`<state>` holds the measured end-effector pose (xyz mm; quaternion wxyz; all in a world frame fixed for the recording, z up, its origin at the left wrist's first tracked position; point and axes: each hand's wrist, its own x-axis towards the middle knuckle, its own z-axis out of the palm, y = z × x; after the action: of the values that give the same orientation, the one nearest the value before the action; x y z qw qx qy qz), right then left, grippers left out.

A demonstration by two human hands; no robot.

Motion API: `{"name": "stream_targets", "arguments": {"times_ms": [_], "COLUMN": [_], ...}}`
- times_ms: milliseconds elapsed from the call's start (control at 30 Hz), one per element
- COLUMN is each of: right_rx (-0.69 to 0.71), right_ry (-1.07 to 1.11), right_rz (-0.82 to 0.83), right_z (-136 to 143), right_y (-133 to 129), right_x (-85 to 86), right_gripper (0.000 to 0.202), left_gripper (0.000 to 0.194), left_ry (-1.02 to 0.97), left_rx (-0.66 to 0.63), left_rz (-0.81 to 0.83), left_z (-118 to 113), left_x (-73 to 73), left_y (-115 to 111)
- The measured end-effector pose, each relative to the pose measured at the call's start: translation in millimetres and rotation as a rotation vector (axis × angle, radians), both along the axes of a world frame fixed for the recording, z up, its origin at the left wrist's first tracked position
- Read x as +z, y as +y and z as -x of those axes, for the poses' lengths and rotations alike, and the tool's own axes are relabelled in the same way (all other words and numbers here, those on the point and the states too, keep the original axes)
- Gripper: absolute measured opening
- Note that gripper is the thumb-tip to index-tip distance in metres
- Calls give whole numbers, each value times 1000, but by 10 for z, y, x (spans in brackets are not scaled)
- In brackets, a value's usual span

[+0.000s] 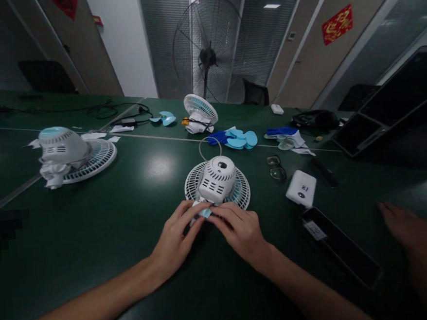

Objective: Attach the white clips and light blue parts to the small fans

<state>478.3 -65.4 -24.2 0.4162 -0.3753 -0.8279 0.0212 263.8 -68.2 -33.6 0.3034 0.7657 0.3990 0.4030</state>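
Both hands met at the near edge of a small white fan (217,181) lying grille-down on the dark green surface (130,224). The left hand (177,235) and right hand (238,229) pinched its base with their fingertips. Another person's hand (410,229) rested far right, near a phone (342,246).

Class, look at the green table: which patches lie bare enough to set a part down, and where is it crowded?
Bare green table lies between the big fan and the small fan, and left of the left hand. It is crowded right of the right hand: glasses, white box, phone, another person's hand.
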Motion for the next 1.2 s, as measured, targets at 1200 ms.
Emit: {"name": "stream_targets", "arguments": {"times_ms": [1200], "right_rx": [1], "right_ry": [-178], "right_rz": [-76], "right_z": [-74], "right_y": [-1], "right_x": [-19], "right_gripper": [25], "left_gripper": [37], "left_ry": [-16], "left_rx": [-1], "left_rz": [-25], "left_z": [-6], "left_x": [6], "left_y": [14]}}
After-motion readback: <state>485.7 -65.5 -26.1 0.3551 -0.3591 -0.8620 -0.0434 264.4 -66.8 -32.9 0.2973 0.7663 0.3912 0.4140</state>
